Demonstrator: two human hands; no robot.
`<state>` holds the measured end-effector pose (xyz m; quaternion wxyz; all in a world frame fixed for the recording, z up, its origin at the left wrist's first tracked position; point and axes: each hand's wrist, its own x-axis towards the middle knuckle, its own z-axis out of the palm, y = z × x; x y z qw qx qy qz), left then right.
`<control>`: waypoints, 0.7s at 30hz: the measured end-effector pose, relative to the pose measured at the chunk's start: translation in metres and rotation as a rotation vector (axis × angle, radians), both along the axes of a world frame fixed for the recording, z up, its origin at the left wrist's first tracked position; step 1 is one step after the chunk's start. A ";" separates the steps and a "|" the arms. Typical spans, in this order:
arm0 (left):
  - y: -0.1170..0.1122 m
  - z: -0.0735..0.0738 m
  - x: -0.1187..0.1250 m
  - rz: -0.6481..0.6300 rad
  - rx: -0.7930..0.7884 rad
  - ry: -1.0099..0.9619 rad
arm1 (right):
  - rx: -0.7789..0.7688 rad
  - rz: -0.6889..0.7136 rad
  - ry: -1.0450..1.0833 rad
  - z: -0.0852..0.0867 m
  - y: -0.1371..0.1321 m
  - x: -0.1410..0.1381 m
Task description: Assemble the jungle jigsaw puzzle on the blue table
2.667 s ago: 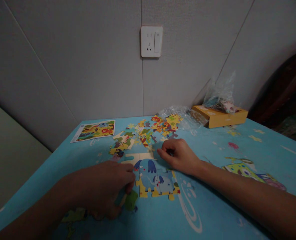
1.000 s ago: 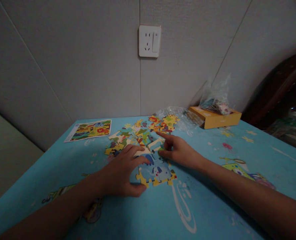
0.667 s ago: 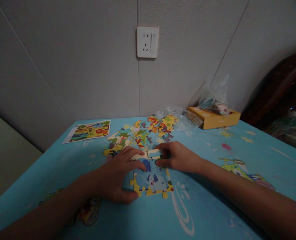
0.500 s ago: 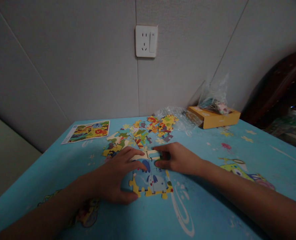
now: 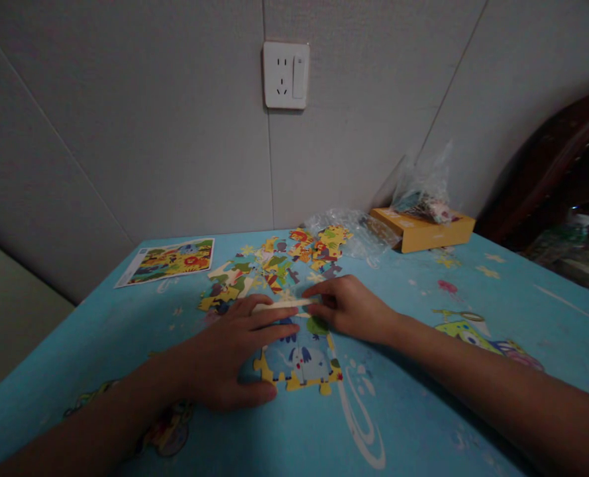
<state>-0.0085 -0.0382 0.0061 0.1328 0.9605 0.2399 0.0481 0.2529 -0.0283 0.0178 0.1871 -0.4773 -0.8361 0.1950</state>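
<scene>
Joined jigsaw puzzle pieces (image 5: 311, 366) with blue elephants and a yellow border lie flat in front of me. My left hand (image 5: 229, 354) rests over their left side, fingers stretched across the upper part and thumb low at the left edge. At the upper right, my right hand (image 5: 351, 306) pinches a pale-edged puzzle piece (image 5: 300, 303) between thumb and index finger. That piece touches the top of the joined section and looks slightly tilted. My fingers hide part of the seam there.
Loose puzzle pieces (image 5: 277, 265) are heaped beyond my hands. A picture sheet (image 5: 167, 262) lies back left. Crumpled clear plastic (image 5: 356, 232) and a yellow box (image 5: 436, 233) with a plastic bag (image 5: 423, 199) on top stand back right, near the wall.
My left fingers have straightened and reached further right over the top of the joined pieces. The piece at my right fingertips has shifted, and a green patch shows beneath them. The view moved slightly.
</scene>
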 end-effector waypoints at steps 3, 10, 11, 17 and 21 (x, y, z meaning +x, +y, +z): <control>0.002 -0.001 0.001 0.019 0.012 -0.070 | 0.178 -0.066 0.084 -0.001 0.000 0.000; 0.011 -0.001 -0.001 0.108 0.179 -0.333 | -0.046 0.239 -0.046 -0.004 0.000 -0.001; 0.013 -0.001 -0.002 0.140 0.224 -0.374 | -0.046 0.221 -0.048 -0.004 0.000 -0.001; 0.033 0.010 -0.028 0.404 0.438 -0.415 | -0.060 0.228 -0.031 -0.004 0.002 -0.001; 0.042 0.031 -0.057 0.483 0.378 -0.136 | -0.067 0.205 -0.037 -0.003 0.001 -0.001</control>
